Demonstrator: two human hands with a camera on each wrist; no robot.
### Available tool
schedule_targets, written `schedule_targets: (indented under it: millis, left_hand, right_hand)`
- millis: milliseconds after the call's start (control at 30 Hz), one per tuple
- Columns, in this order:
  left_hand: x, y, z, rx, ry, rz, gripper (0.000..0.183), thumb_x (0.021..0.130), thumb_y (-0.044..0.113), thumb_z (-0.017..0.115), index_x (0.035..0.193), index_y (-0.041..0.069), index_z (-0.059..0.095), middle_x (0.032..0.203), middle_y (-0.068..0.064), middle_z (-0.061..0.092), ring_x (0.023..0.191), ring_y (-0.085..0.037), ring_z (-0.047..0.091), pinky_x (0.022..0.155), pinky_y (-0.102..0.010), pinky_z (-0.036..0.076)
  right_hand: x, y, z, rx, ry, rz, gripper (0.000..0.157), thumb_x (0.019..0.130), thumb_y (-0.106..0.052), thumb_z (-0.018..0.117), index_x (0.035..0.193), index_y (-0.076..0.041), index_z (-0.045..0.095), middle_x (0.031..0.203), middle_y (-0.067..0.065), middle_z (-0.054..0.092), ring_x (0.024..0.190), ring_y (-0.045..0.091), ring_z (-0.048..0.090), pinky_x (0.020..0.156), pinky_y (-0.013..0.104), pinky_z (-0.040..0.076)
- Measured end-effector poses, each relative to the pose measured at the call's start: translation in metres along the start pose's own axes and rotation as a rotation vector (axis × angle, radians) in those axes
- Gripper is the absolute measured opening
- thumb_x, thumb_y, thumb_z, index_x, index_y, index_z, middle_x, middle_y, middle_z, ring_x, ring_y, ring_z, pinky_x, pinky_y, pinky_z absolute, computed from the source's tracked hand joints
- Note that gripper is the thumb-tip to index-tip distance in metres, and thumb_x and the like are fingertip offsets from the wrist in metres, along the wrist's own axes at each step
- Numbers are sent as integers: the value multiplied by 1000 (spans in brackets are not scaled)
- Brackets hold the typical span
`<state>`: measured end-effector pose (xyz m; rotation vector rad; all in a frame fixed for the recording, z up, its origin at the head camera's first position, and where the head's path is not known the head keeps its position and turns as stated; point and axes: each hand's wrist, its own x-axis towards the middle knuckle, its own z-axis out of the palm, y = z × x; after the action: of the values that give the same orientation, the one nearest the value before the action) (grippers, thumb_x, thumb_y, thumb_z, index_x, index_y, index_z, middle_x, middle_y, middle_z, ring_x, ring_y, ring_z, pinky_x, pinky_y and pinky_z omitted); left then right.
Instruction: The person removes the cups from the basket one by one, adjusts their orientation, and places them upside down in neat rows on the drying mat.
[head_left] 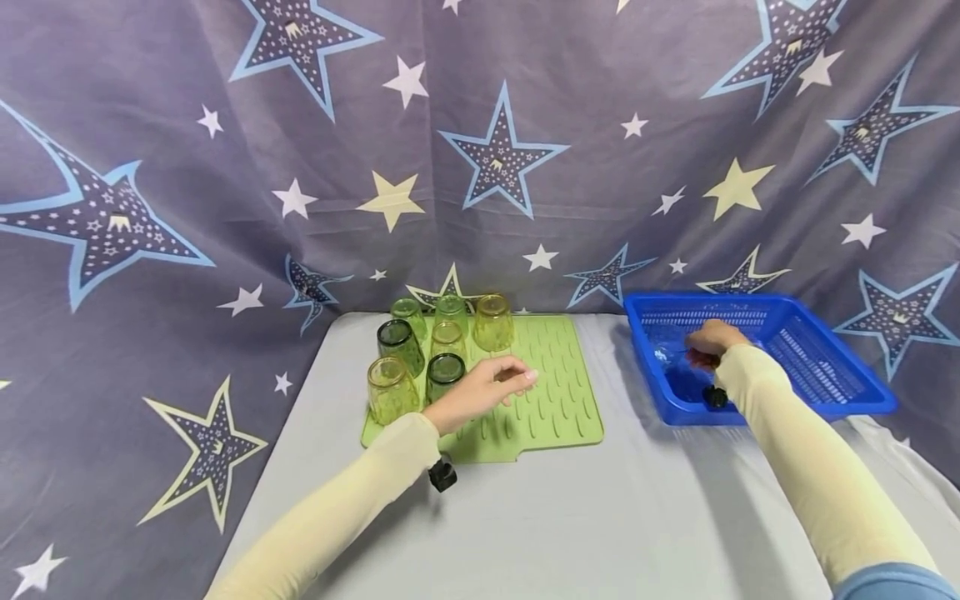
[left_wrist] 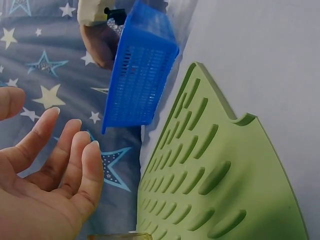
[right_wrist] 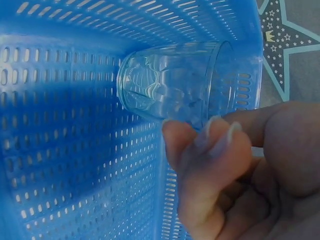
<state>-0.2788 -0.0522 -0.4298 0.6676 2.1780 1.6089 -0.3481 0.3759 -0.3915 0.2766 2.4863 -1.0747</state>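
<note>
In the head view my left hand (head_left: 483,392) hangs over the green drying mat (head_left: 555,375), empty, its fingers loosely bent. The left wrist view shows that hand's palm and spread fingers beside the ridged mat. Upside-down tinted glasses stand on the mat's left half: an amber glass (head_left: 393,392) at the front, a dark glass (head_left: 446,371) by my left wrist, and several others behind. My right hand (head_left: 714,337) is down inside the blue basket (head_left: 825,408). Its curled fingers pinch a clear glass (right_wrist: 170,80) near the rim; the thumb tip is hidden. The glass lies sideways in the basket's corner.
The basket's perforated wall (right_wrist: 60,75) rises around my right hand. A white cloth (head_left: 570,517) covers the table between mat and basket. A star-patterned curtain (head_left: 465,167) hangs behind the table. Black wrist devices show below both sleeves.
</note>
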Motion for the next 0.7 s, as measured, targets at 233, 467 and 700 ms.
schedule_targets:
  millis: [233, 467, 700]
  left_hand:
    - [1, 0, 2, -5, -7, 7, 40, 102, 49, 61, 120, 15, 68, 123, -12, 66, 106, -23, 62, 90, -49, 54]
    - [2, 2, -1, 13, -10, 2, 43, 102, 49, 61, 124, 12, 66, 119, -6, 68, 107, -22, 62, 92, -50, 54]
    - [3, -2, -1, -10, -6, 1, 41, 104, 46, 60, 123, 10, 66, 117, -4, 68, 102, -23, 63, 91, -53, 53]
  right_hand:
    - [-3, 4, -3, -85, 13, -35, 25, 90, -3, 49, 72, 0, 66, 57, -1, 62, 48, 5, 56, 49, 20, 49]
    - [-14, 8, -17, -181, 64, -85, 27, 90, -5, 50, 69, -1, 66, 55, -3, 61, 46, 6, 55, 48, 22, 49]
    - [-30, 12, -25, -115, 105, -76, 23, 93, -7, 50, 79, 3, 64, 58, -1, 63, 50, 8, 57, 51, 26, 54]
